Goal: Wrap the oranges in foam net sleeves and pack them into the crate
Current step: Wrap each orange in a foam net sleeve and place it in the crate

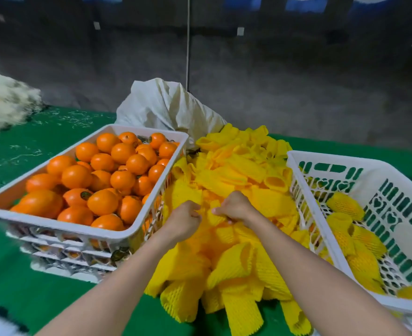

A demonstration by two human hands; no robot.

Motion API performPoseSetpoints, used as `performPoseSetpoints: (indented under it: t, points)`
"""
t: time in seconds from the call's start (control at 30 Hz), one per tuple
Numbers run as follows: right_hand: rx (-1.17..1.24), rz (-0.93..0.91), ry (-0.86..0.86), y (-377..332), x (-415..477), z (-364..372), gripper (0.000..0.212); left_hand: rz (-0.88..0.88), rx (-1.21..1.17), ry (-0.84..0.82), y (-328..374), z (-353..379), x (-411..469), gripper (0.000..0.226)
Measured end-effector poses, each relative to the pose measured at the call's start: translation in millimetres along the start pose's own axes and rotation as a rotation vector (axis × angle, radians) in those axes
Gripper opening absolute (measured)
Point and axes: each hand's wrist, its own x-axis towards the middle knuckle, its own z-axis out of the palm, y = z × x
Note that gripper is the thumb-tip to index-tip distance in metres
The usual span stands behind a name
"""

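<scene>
A white crate on the left is heaped with bare oranges. Between the crates lies a big pile of yellow foam net sleeves. Both my hands meet over that pile: my left hand and my right hand each pinch an edge of one yellow sleeve between them. On the right stands a white crate with several sleeve-wrapped oranges on its floor.
A white woven sack lies behind the sleeve pile. The crate of oranges sits on stacked white crates. A heap of pale fibre is at the far left on the green table.
</scene>
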Motion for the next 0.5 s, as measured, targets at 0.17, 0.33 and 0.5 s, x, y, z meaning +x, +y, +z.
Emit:
performPoseSetpoints:
  t: [0.17, 0.33, 0.5]
  points:
    - [0.079, -0.036, 0.143, -10, -17, -13, 0.032, 0.033, 0.203, -0.02, -4, -1, 4, 0.051]
    - [0.066, -0.248, 0.373, -21, -38, -43, 0.027, 0.066, 0.381, -0.009, 4, -13, 7, 0.025]
    - [0.095, -0.352, 0.569, -29, -53, -66, 0.02, 0.334, 0.115, 0.27, 19, -17, 4, 0.048]
